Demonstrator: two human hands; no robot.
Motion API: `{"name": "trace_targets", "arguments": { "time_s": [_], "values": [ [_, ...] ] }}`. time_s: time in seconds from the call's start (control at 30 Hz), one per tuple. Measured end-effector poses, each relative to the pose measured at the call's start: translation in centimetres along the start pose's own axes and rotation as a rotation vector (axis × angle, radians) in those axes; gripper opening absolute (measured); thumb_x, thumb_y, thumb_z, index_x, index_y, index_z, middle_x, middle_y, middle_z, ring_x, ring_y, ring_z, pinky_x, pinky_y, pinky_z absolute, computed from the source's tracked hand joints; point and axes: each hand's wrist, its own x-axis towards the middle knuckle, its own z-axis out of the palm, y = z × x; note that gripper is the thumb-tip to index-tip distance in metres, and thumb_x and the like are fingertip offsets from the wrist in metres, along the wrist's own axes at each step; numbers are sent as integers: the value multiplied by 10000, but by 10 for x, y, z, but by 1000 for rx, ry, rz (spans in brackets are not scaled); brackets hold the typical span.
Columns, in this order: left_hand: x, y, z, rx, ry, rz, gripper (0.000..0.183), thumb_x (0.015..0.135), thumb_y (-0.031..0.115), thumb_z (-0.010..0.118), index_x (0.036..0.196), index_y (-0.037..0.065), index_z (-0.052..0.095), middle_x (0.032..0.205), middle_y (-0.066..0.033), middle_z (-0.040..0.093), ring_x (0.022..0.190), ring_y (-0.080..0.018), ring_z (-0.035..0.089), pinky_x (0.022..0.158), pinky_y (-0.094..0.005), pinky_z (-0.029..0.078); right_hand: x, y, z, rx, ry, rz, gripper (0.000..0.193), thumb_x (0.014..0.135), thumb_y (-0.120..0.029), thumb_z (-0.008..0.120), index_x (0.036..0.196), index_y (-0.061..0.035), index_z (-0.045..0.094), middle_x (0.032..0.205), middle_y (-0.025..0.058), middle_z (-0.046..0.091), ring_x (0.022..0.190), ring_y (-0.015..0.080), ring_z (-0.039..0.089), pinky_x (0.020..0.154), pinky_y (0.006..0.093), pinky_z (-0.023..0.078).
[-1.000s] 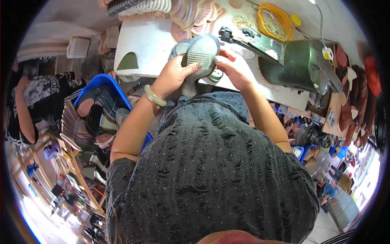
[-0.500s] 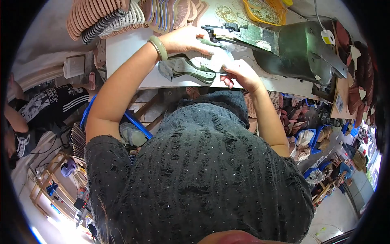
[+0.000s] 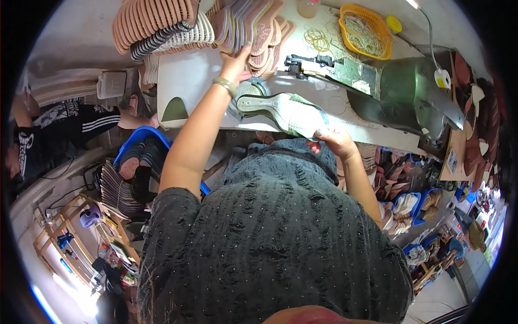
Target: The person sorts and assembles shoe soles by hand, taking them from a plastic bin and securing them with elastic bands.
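Observation:
My right hand (image 3: 337, 141) pinches the right end of a pale green, sole-shaped shoe piece (image 3: 280, 110) above the near edge of the white table. The piece stretches leftward, narrow at its far-left end, with a bright glare on its wide end. Behind that narrow end, another greenish shoe piece (image 3: 251, 88) shows in part. My left hand (image 3: 236, 63), a bangle on its wrist, reaches forward with fingers spread against the near ends of a fanned row of insoles (image 3: 237, 26). Its fingertips partly overlap the insoles.
A sewing machine (image 3: 402, 86) stands at the right of the table. Behind it lies a yellow basket (image 3: 366, 32) of pale bands. A dark green curved piece (image 3: 175, 109) rests at the table's left. Below is a blue crate (image 3: 141, 137); another person (image 3: 75, 121) sits at far left.
My left hand has let go of the shoe piece and moved away to the insole row. The shoe piece has been turned and drawn nearer in my right hand. The view has shifted somewhat.

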Motion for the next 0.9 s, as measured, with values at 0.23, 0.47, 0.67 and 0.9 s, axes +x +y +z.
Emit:
{"name": "trace_targets", "arguments": {
  "time_s": [0.23, 0.47, 0.67, 0.9],
  "values": [
    [50, -10, 6, 486, 253, 311, 903, 826, 292, 662, 1468, 70, 68, 1330, -248, 399, 972, -318, 611, 605, -352, 564, 0, -6, 7, -45, -83, 5, 298, 863, -215, 611, 961, 65, 630, 836, 173, 672, 664, 201, 645, 581, 308, 535],
    [87, 21, -28, 496, 121, 300, 751, 855, 267, 618, 1384, -54, 192, 1014, -202, 632, 662, -228, 668, 496, -300, 532, -7, -7, 10, -7, -119, -29, 338, 847, -255, 629, 938, 70, 629, 807, 163, 662, 645, 206, 639, 567, 312, 534],
    [67, 12, -25, 433, 35, 339, 742, 864, 314, 610, 1346, -88, 213, 1046, -233, 624, 795, -253, 683, 639, -327, 557, -10, -11, 1, -15, -37, -40, 424, 812, -318, 656, 957, 78, 617, 791, 160, 654, 633, 222, 634, 540, 322, 526],
    [-69, 9, -3, 630, -487, 706, 340, 913, 334, 563, 1109, 63, 626, 906, -85, 672, 829, -162, 623, 751, -320, 484, -4, -5, -11, -7, -41, -53, 434, 819, -297, 661, 966, 108, 616, 778, 190, 645, 627, 239, 617, 546, 344, 511]
  ]
}}
